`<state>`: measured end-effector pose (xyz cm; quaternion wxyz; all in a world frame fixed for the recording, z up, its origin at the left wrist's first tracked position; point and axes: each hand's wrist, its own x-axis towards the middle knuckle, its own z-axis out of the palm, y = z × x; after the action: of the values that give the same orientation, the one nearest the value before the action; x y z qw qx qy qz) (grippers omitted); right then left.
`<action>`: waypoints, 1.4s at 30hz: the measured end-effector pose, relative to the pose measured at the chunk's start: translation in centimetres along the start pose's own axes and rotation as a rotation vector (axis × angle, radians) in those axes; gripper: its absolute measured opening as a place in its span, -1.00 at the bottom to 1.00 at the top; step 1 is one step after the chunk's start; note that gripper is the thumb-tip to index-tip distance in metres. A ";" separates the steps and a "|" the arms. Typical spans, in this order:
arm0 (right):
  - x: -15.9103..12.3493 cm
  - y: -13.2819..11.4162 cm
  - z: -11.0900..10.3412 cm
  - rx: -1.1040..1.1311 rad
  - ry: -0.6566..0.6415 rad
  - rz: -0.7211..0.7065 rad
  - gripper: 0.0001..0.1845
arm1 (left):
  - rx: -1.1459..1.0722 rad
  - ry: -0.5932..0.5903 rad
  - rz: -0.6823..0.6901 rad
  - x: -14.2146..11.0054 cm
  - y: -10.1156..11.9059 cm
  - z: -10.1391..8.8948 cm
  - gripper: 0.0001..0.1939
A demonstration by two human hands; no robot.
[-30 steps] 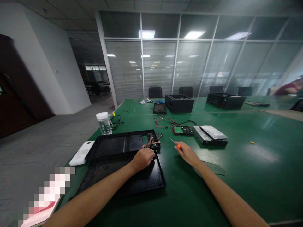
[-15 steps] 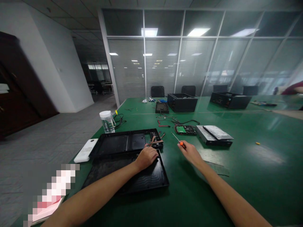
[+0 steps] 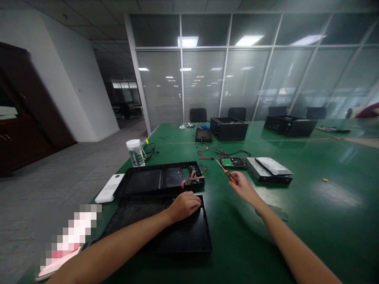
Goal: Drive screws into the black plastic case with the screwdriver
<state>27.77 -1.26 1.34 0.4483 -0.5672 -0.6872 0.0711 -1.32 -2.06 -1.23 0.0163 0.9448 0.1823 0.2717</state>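
My left hand (image 3: 186,205) rests with curled fingers on the far right corner of a flat black case panel (image 3: 166,232) lying on the green table (image 3: 310,213). Just beyond it lies an open black chassis (image 3: 154,179) with a bundle of coloured wires (image 3: 192,179) at its right end. My right hand (image 3: 244,186) is stretched forward and holds an orange-handled screwdriver (image 3: 229,175), its tip pointing away to the left, near a small green circuit board drive (image 3: 232,162).
A silver drive with a cover (image 3: 269,169) sits right of the board. A clear lidded jar (image 3: 135,152), a white device (image 3: 110,188), loose cables (image 3: 219,152), two open black cases (image 3: 228,128) and chairs are farther off. A person's sleeve (image 3: 368,111) shows far right.
My right hand has reached farther forward with the screwdriver, toward the green board. My left hand and the panel under it have slid slightly toward me, away from the chassis.
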 end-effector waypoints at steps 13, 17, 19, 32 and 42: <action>-2.7 -4.5 -0.5 0.039 0.144 -0.314 -0.76 | -0.112 -0.002 -0.249 -0.3 1.0 -0.5 -0.85; -2.9 -4.6 -0.1 -0.024 0.150 -0.372 -0.80 | -0.124 0.004 -0.232 -0.3 0.9 -0.4 -0.82; -3.0 -4.7 -0.1 -0.035 0.141 -0.382 -0.80 | -0.133 0.012 -0.234 -0.3 0.8 -0.2 -0.78; -3.1 -4.9 0.3 -0.109 0.043 -0.319 -0.74 | -0.139 0.021 -0.242 -0.3 0.7 -0.1 -0.72; -2.9 -5.6 0.1 -0.180 0.013 -0.386 -0.71 | -0.124 0.048 -0.230 -0.6 0.6 0.1 -0.67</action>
<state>23.57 -5.61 3.15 0.4057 -0.4632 -0.7837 -0.0815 -1.50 -2.78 -1.55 0.1013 0.9080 0.2726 0.3015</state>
